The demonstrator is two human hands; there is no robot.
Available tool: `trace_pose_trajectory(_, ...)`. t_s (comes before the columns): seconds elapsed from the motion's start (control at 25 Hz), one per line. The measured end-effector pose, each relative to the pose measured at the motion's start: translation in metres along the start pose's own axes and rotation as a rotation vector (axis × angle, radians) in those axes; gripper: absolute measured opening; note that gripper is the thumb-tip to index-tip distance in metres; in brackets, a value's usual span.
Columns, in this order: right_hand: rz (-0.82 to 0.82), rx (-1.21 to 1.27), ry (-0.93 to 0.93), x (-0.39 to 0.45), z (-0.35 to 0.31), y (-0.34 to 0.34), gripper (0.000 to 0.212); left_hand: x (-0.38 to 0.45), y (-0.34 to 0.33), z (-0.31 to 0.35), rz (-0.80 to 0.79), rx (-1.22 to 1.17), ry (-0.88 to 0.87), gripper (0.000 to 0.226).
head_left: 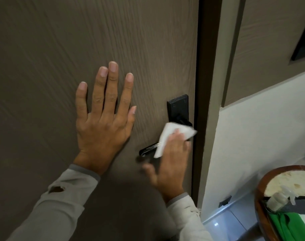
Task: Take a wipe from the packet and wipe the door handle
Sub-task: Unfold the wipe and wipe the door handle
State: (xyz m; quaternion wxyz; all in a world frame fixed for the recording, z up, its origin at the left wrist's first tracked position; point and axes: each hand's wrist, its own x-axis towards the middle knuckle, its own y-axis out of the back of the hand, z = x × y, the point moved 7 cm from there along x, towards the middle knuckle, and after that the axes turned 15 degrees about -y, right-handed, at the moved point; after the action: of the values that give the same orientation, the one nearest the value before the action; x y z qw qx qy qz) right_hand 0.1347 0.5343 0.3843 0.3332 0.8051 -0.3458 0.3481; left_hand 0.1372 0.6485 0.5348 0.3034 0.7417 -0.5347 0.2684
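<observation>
right hand [171, 153] clasps wipe [167, 134] over handle [149, 148] on door [78, 40] — left hand [103, 115] flat, released, bracing door. risk: pressing lever down unlatches door; loose wipe corner slips off — tip left unwiped

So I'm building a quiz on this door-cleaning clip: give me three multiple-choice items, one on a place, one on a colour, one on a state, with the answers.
1. Where is the left hand?
A. flat on the door
B. on the handle
C. in a pocket

2. What colour is the door handle?
A. gold
B. black
C. white

3. What is the right hand doing?
A. hanging empty
B. turning a key
C. pressing a wipe on the handle

Answers:
1 A, its fingers lie spread on the door.
2 B, the lever and its back plate are black.
3 C, the white wipe is folded over the lever under its fingers.
</observation>
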Motion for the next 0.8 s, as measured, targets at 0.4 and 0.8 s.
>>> trace_pose_trajectory(0.4,-0.049,-0.104,0.139,-0.009,-0.006,-0.004,0.105,0.003,-0.003,0.0,-0.03,-0.009,-0.031,0.059)
trace_pose_trajectory(0.8,-0.095,-0.139,0.199,-0.003,0.001,0.004,0.105,0.006,-0.003,-0.013,-0.099,-0.072,-0.072,0.073)
